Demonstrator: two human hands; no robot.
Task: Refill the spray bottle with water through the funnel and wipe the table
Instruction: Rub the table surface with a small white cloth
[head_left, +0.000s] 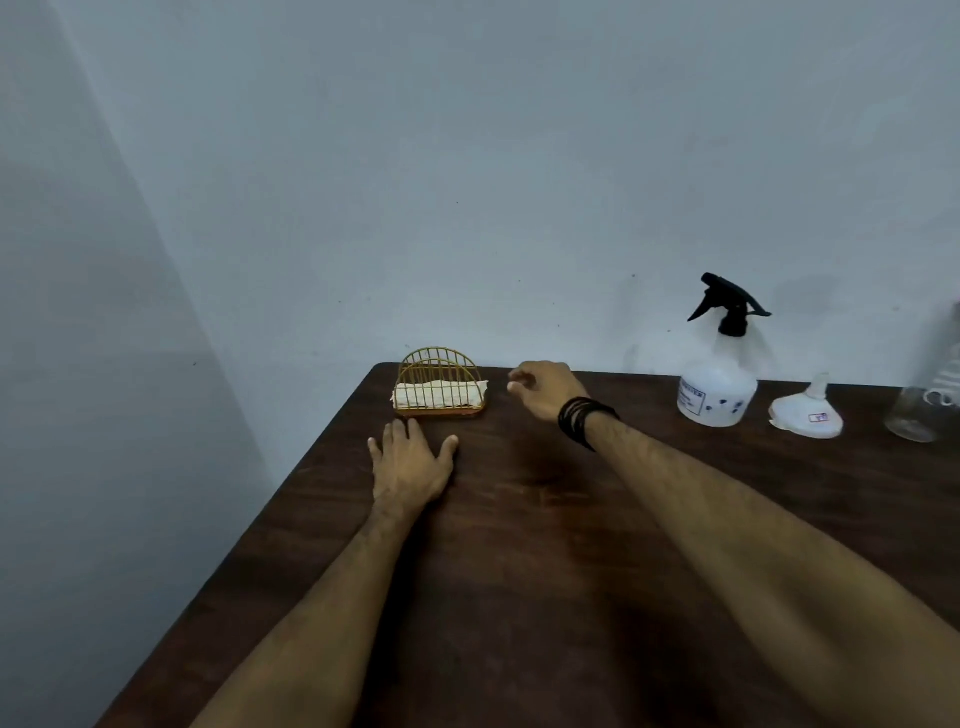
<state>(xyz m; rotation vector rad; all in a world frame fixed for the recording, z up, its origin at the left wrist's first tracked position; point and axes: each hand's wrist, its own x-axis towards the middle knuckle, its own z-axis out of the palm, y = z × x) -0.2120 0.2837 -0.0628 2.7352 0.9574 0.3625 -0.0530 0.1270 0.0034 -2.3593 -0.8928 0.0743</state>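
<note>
A translucent spray bottle (719, 384) with a black trigger head stands at the back right of the dark wooden table (519, 571). To its right a white funnel (806, 415) lies mouth down. A gold wire holder (440, 384) with white napkins sits at the table's back left corner. My left hand (410, 462) rests flat on the table just in front of the holder, fingers spread, holding nothing. My right hand (543, 387), with black bands at the wrist, hovers to the right of the holder, fingers loosely curled and empty.
A clear glass container (922, 410) stands at the right edge of the view, partly cut off. A pale wall runs behind the table. The table's left edge slants down toward the lower left.
</note>
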